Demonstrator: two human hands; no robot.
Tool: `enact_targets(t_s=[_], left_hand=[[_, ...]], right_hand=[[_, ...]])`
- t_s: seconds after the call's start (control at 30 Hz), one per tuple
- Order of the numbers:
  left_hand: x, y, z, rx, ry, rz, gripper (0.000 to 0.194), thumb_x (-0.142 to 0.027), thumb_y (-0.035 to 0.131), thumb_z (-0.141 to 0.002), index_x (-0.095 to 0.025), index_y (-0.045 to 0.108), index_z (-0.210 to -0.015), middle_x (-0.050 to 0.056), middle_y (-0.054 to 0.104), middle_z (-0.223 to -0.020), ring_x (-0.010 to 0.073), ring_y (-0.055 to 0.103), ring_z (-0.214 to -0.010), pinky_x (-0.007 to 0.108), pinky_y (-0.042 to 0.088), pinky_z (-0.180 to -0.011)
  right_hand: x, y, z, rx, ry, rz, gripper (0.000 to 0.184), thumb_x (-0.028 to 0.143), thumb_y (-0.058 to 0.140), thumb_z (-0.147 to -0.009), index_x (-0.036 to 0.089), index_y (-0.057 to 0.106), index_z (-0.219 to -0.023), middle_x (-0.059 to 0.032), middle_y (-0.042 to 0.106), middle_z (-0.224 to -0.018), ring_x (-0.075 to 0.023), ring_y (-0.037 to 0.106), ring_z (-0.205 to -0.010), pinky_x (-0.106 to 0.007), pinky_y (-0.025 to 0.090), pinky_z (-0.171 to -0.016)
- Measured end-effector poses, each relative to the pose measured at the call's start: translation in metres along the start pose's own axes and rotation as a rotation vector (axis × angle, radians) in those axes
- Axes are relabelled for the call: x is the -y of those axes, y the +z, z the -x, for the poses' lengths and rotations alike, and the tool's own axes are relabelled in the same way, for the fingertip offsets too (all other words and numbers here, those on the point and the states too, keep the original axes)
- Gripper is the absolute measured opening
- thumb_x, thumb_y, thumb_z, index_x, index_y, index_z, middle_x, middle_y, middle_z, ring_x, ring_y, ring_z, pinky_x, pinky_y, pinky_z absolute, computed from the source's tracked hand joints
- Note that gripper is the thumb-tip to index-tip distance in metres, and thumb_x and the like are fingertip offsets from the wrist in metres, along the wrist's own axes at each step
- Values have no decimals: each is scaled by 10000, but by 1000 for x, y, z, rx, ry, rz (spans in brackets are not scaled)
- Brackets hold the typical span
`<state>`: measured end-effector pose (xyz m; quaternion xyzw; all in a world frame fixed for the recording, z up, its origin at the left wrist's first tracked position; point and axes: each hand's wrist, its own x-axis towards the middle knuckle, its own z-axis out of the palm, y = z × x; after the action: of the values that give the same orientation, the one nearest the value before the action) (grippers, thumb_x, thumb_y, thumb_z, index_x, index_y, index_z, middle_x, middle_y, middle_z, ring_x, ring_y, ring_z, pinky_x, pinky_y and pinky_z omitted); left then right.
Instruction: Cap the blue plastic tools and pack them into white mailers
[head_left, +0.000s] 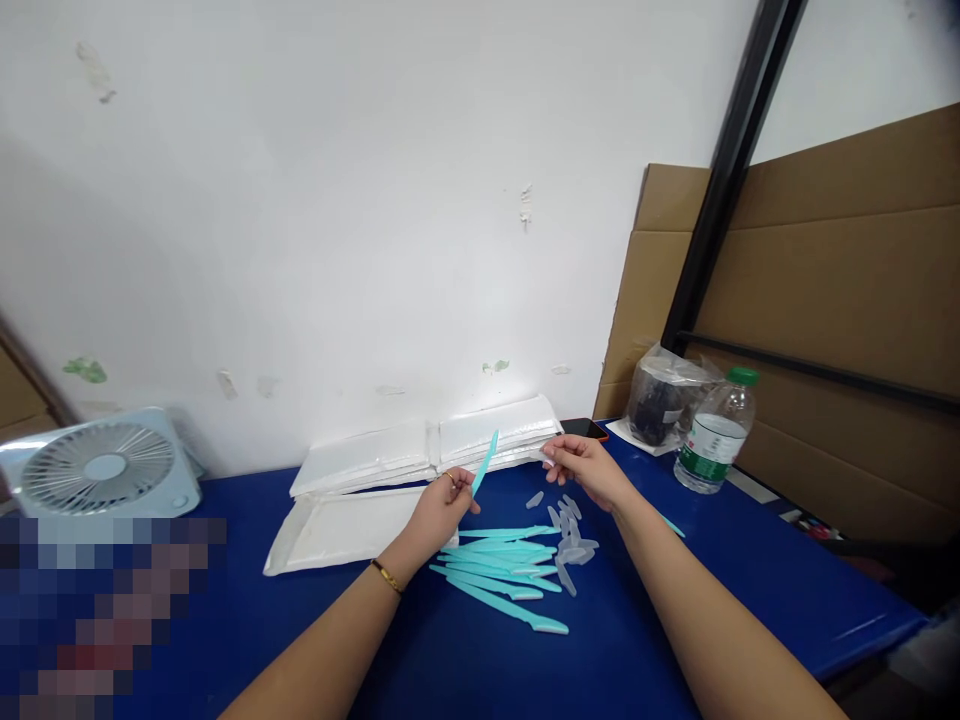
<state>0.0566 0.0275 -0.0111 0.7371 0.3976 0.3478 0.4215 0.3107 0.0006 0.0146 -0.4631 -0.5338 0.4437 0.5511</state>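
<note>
My left hand (448, 505) pinches the handle of a teal eyebrow razor (486, 465), which tilts up and to the right. To its right, my right hand (581, 465) has its fingertips together on a small translucent blade cap (545, 457), partly covered by the fingers. Below the hands, several more teal eyebrow razors (499, 560) lie in a loose fan, blade ends to the right. Beside those ends is a scatter of clear blade caps (574, 550). A white padded plastic pack (345, 530) lies flat by my left hand.
Stacked white packs (495, 430) lie against the wall. A phone (585, 430), a bagged dark container (656, 405) and a green-capped bottle (712, 435) stand at right. A single teal razor (675, 526) shows past my right forearm. At left is a fan (105, 465).
</note>
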Motion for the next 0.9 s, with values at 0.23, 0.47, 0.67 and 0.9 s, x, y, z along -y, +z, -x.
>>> enact_targets(t_s=[0.23, 0.47, 0.67, 0.9], left_hand=[[6, -11, -3, 83, -82, 277, 252, -399, 466, -809, -164, 541, -858, -64, 361, -593, 69, 284, -485, 200, 241, -488], [9, -14, -4, 71, 26, 16, 370, -477, 444, -821, -159, 619, -750, -16, 537, -669, 128, 449, -645, 229, 343, -639], [20, -11, -8, 71, 73, -61, 347, -464, 443, -822, -160, 572, -716, -22, 519, -638, 128, 457, -631, 229, 360, -631], [20, -8, -7, 47, 130, -142, 332, -453, 455, -824, -162, 586, -732, -6, 525, -686, 137, 474, -671, 240, 377, -647]], right_hand=[[0, 3, 3, 29, -45, -17, 305, 347, 728, -664, 144, 655, -881, -45, 672, -703, -152, 632, -679, -252, 472, -611], [-3, 11, 5, 138, -128, 149, 316, 358, 678, -722, 147, 645, -955, -58, 689, -714, -175, 647, -727, -292, 485, -670], [-7, 15, 5, 202, -110, 146, 314, 369, 675, -717, 143, 647, -934, -37, 670, -684, -162, 638, -681, -299, 509, -653], [-12, 23, 8, 265, -47, 140, 343, 369, 692, -700, 133, 655, -945, -46, 683, -690, -153, 646, -673, -301, 518, -670]])
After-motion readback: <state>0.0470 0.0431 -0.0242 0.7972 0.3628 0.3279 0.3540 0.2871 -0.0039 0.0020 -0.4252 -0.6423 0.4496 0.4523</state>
